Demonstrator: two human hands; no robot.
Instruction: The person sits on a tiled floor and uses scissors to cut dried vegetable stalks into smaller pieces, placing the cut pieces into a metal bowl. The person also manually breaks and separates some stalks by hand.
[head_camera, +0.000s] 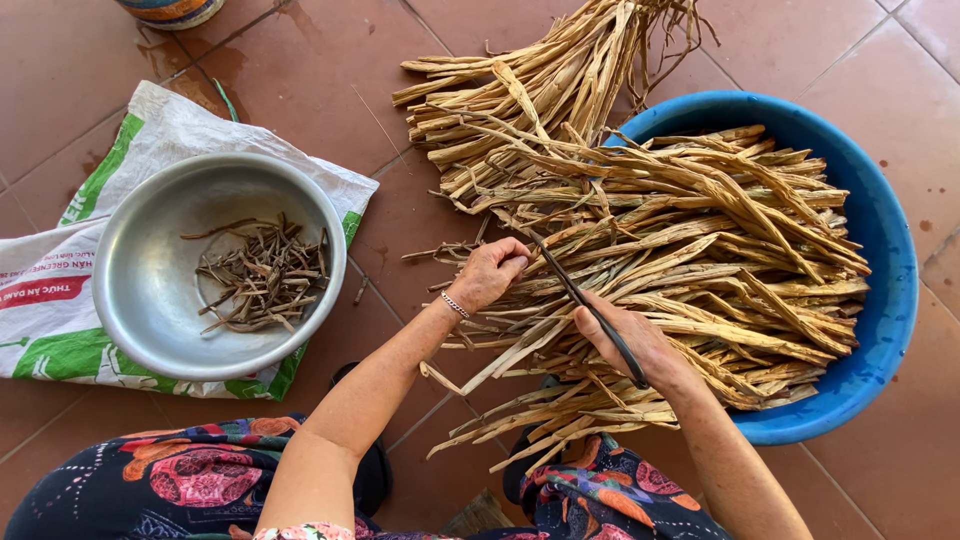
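Head view: stripping dried stalks over the tub

My left hand (490, 272) pinches the end of a pale dried plant stalk (560, 262) running left-right, nearest that hand. My right hand (630, 340) grips a thin dark knife (590, 305) laid across it. The stalk pile fills the blue plastic basin (885, 300); the dark trimmings sit in the round metal bowl (150, 290), well left on the tiled floor (320, 60).

A round metal bowl (150, 290) holding dark thin trimmings (262, 275) sits at nine o'clock on a white-and-green woven sack (60, 300), spread over the reddish tiled floor (330, 60).
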